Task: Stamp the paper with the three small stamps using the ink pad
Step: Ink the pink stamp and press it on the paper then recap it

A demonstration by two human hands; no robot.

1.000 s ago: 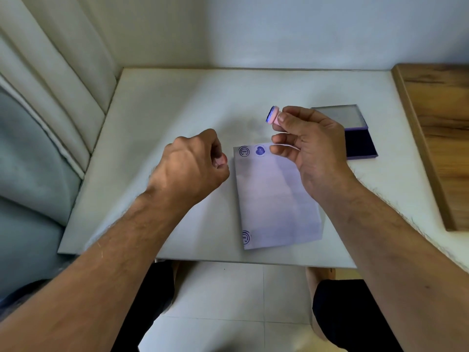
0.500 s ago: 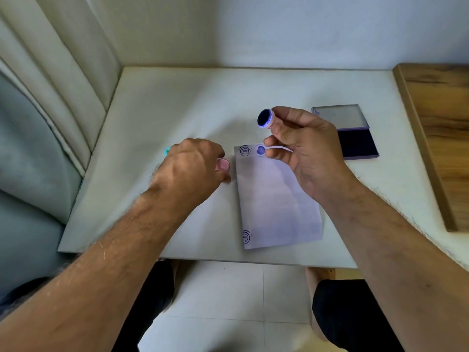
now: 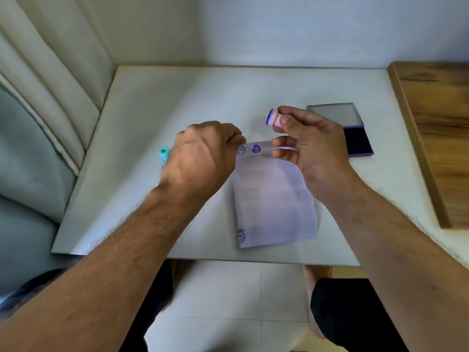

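Paper (image 3: 275,199) lay on the table (image 3: 152,110) beneath both hands, its far edge lifted between them; three prints showed. Right hand (image 3: 312,146) pinched a pink stamp (image 3: 274,120), inked face pointing left, with lower fingers under the raised edge. Left hand (image 3: 203,153) closed at the paper's left corner, contents unclear; teal stamp (image 3: 163,151) just left of it. Ink pad (image 3: 355,134) open, right of the right hand. Judgement: flatten the sheet, then press straight down.

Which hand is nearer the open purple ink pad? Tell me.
Right. The right hand, holding the small pink stamp, is just left of the open purple ink pad. The left hand is farther left, across the paper.
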